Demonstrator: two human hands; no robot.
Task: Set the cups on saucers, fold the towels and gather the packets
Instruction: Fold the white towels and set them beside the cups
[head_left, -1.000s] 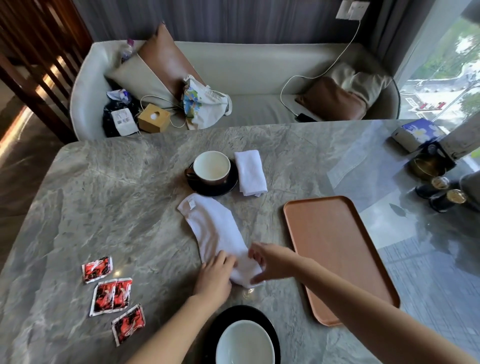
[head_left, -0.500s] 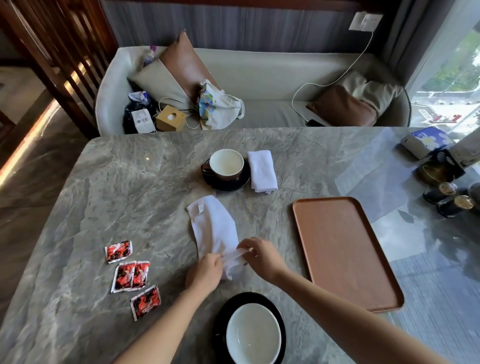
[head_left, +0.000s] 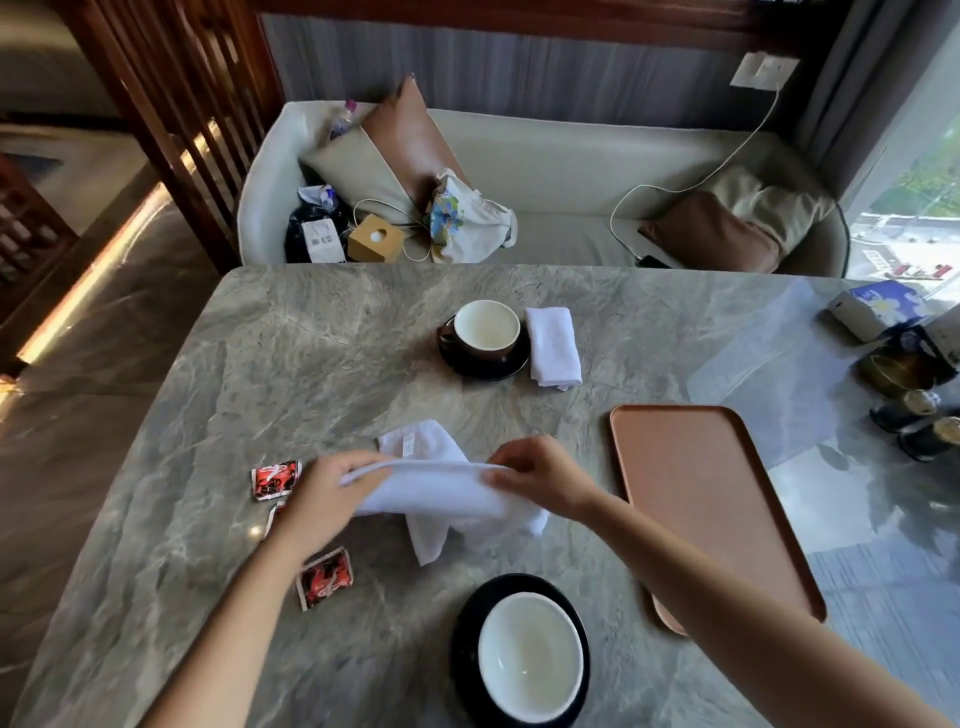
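Observation:
A white towel (head_left: 441, 493) is lifted off the marble table (head_left: 311, 353), stretched between my hands. My left hand (head_left: 327, 493) pinches its left corner and my right hand (head_left: 545, 478) pinches its right corner; the rest hangs down onto the table. A second white towel (head_left: 553, 345) lies folded beside a dark cup (head_left: 485, 330) on a black saucer (head_left: 483, 366). Another white-lined cup (head_left: 530, 657) sits on a black saucer (head_left: 462, 649) near the front edge. Red packets (head_left: 275, 479) (head_left: 324, 577) lie at the left; my left forearm hides part of one more.
A long copper tray (head_left: 701, 499) lies to the right of my hands. Dark jars (head_left: 924, 436) and a tissue box (head_left: 872, 309) stand at the far right edge. Behind the table is a sofa (head_left: 571, 208) with cushions and bags.
My hands have picked up the near end of the flat towel, lifted it and drawn apart, so it now stretches between them. The camera has moved closer and tilted up.

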